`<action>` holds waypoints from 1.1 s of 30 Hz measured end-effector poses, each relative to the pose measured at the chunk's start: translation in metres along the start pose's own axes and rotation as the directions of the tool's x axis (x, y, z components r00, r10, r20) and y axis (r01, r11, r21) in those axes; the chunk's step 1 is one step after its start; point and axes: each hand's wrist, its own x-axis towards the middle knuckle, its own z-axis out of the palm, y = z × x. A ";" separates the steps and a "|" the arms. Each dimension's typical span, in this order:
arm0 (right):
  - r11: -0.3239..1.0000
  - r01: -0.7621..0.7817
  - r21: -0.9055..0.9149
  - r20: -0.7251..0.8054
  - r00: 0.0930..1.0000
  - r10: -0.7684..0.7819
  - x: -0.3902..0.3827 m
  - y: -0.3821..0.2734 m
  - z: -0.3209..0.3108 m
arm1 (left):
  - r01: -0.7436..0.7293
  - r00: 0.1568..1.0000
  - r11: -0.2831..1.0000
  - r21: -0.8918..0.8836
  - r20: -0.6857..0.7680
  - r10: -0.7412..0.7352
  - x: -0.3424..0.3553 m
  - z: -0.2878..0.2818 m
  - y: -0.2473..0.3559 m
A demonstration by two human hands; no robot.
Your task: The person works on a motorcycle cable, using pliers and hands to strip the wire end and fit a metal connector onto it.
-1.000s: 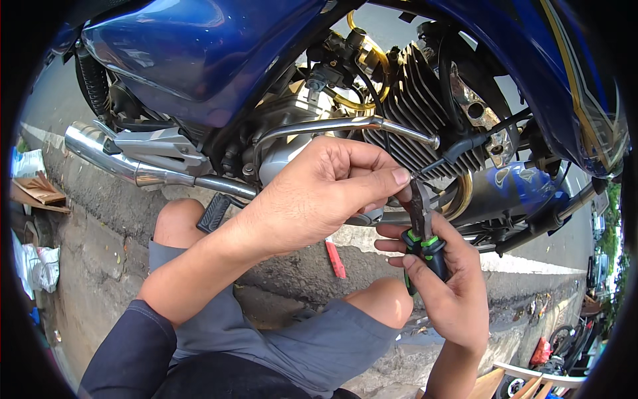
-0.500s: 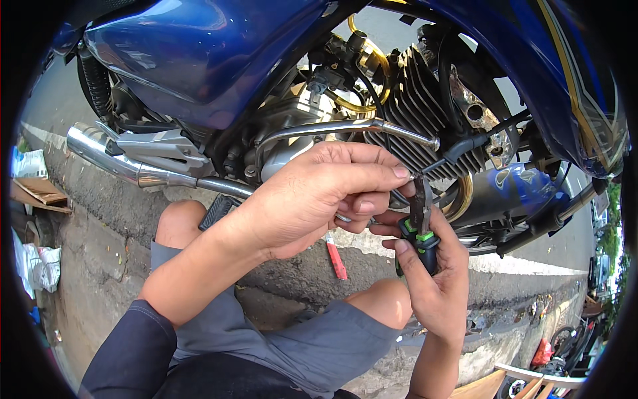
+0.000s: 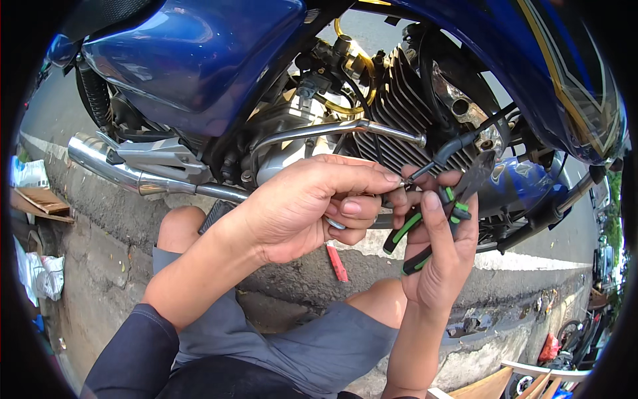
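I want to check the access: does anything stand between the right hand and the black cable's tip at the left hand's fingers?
Nothing visible does: the right hand is close beside the tip of the black cable; whether they touch is unclear. The green-and-black pliers rest in that hand, head pointing away.

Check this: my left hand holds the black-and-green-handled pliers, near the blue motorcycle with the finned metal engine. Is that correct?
Not quite: the head view shows the black-and-green-handled pliers in your right hand, not your left hand. They are indeed near the blue motorcycle with the finned metal engine.
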 end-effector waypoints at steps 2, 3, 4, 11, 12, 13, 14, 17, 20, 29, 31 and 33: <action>1.000 0.024 0.002 0.020 1.000 -0.024 0.004 0.002 0.000 | -0.071 0.995 0.985 0.157 -0.055 0.081 0.002 0.006 -0.007; 0.999 0.040 0.014 0.052 0.998 -0.041 0.005 0.003 0.001 | -0.139 0.977 0.938 0.316 -0.108 0.181 0.001 0.009 -0.009; 0.999 0.029 0.037 0.053 0.998 -0.031 0.004 0.002 0.002 | -0.190 0.970 0.914 0.359 -0.075 0.232 -0.001 0.007 -0.010; 0.987 0.058 -0.152 -0.017 0.998 -0.061 0.003 -0.002 0.005 | -0.276 0.913 0.749 0.603 -0.078 0.399 -0.006 0.019 -0.012; 0.971 0.059 -0.233 -0.023 0.998 -0.066 0.000 -0.007 0.005 | -0.301 0.886 0.689 0.659 -0.074 0.457 -0.007 0.021 -0.012; 0.948 0.059 -0.312 -0.028 0.997 -0.071 -0.003 -0.010 0.005 | -0.320 0.856 0.625 0.712 -0.066 0.513 -0.007 0.022 -0.014; 0.910 0.073 -0.409 -0.009 0.996 -0.084 -0.009 -0.013 0.003 | -0.323 0.855 0.626 0.710 -0.066 0.515 -0.006 0.022 -0.016; 0.822 -0.088 -0.562 0.047 0.989 0.137 -0.026 -0.029 0.002 | -0.376 0.780 0.556 0.741 -0.071 0.621 -0.007 0.022 -0.023; 0.795 -0.089 -0.600 0.081 0.982 0.170 -0.044 -0.027 -0.001 | -0.375 0.768 0.577 0.726 -0.105 0.631 -0.007 0.026 -0.027; 0.598 0.167 -0.784 0.161 0.985 -0.063 -0.057 0.000 0.001 | -0.445 0.709 0.518 0.730 -0.065 0.702 -0.008 0.024 -0.037; 0.570 0.078 -0.818 0.056 0.997 -0.056 -0.060 0.000 0.009 | -0.421 0.704 0.469 0.776 -0.047 0.709 -0.009 0.027 -0.035; 0.534 0.137 -0.834 0.090 0.990 -0.112 -0.058 0.008 0.006 | -0.423 0.697 0.465 0.777 -0.048 0.715 -0.010 0.028 -0.037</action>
